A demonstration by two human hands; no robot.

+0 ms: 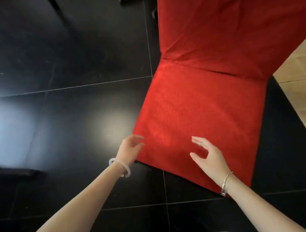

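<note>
You have open room above the red seat (199, 115) and off its near and left edges over the black floor (57, 114); the red backrest (233, 27) walls its far edge.

Chair seat (203, 108) before both hands

Left hand (131, 147) at the seat's near left corner; right hand (209, 157) over its near part. Backrest (233, 27) beyond both hands, behind the seat. Floor tiles (75, 112) beneath, left and right of the hands.

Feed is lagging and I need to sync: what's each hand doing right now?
Left hand: open, at a corner of the red seat cover, holding nothing.
Right hand: open, above the red seat cover, holding nothing.
</note>
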